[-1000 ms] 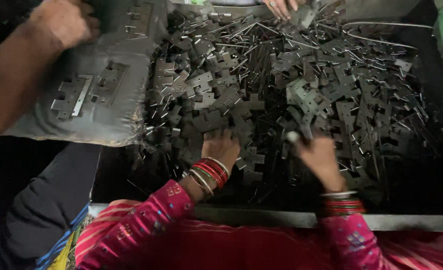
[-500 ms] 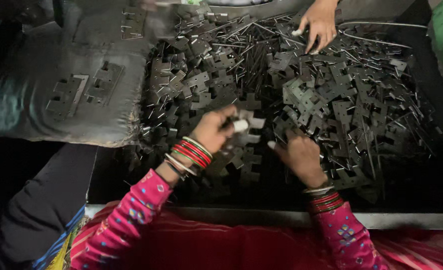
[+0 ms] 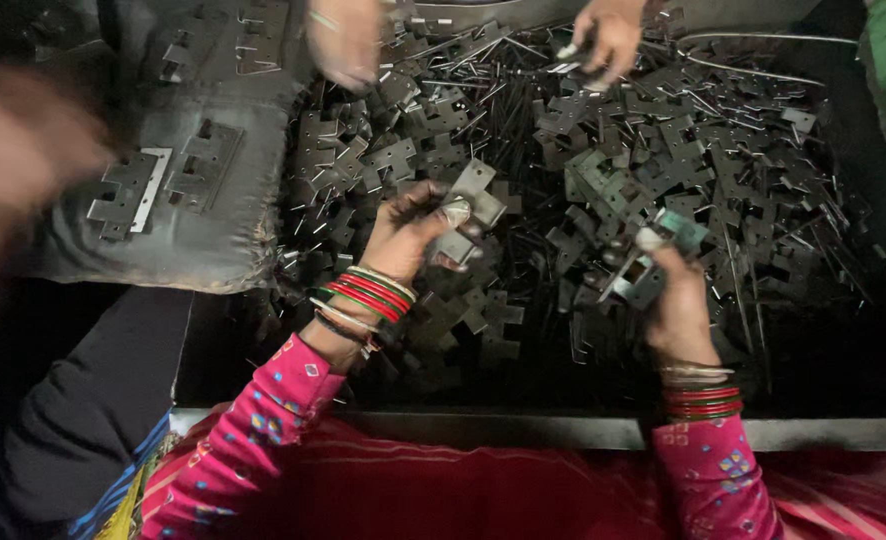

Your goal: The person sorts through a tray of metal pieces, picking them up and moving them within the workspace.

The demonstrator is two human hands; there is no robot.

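My left hand [image 3: 413,230] is raised over a heap of dark metal hinge leaves [image 3: 583,190] and grips one grey hinge leaf [image 3: 473,205] between thumb and fingers. My right hand [image 3: 668,300] holds another hinge piece [image 3: 648,265] just above the heap, to the right of the left hand. Both wrists wear red, green and silver bangles, and the sleeves are pink with a pattern. Thin metal pins lie mixed among the leaves.
The heap fills a dark tray with a metal front rim [image 3: 563,430]. A grey cloth pad [image 3: 163,190] at the left carries a few assembled hinges [image 3: 133,190]. Other people's hands [image 3: 608,35] reach in from the top, and a blurred arm crosses the left edge.
Both my hands have lifted off the heap, each with a hinge piece in it. The other person's hand at the top has shifted, and a blurred arm has come in at the left.
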